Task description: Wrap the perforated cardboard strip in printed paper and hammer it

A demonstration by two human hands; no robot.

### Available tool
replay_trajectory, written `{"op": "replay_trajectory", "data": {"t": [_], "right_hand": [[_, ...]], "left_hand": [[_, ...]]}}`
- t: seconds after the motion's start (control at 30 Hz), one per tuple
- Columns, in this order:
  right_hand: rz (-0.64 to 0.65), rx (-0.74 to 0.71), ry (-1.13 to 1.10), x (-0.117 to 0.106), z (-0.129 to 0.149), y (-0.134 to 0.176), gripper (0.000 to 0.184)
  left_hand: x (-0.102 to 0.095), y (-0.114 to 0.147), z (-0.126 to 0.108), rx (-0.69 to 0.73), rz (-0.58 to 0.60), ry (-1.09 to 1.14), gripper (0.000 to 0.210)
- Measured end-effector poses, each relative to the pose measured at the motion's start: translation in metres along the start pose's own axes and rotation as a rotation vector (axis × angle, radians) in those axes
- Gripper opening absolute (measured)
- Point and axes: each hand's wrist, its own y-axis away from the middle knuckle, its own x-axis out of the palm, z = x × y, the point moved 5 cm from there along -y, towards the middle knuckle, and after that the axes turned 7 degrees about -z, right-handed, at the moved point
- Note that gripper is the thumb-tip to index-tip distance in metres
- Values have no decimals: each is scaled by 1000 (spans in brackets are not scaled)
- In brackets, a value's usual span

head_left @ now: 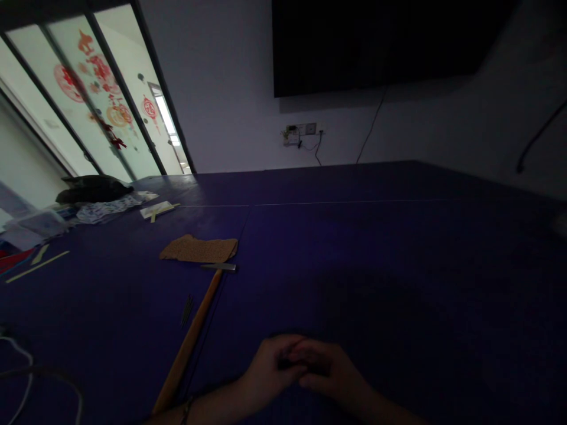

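Something small (pixel 289 361) (dark, indistinct) sits between both hands.

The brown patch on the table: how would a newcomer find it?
On the wide blue table, look ahead of the clasped hands. The brown patch lies flat beyond the long wooden stick. Alone among the neighbours, it is ragged-edged and speckled.

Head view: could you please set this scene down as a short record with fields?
surface: dark blue table
left hand: fingers meeting the right hand's, low in the middle; contents too dark to tell
right hand: fingers curled against the left hand
nearest thing: long wooden stick, left of the hands
further back: brown patterned piece with a small metal strip just in front
wall: dark screen, socket
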Motion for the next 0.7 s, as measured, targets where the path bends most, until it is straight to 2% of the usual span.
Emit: {"op": "replay_trajectory", "data": {"t": [0.13,0.7], "right_hand": [[9,-32,24,0,-3,0,28],[-8,-72,118,-1,-2,2,32]], "left_hand": [[-3,0,2,6,-42,-68,25],[-1,2,-5,2,-41,-62,27]]}}
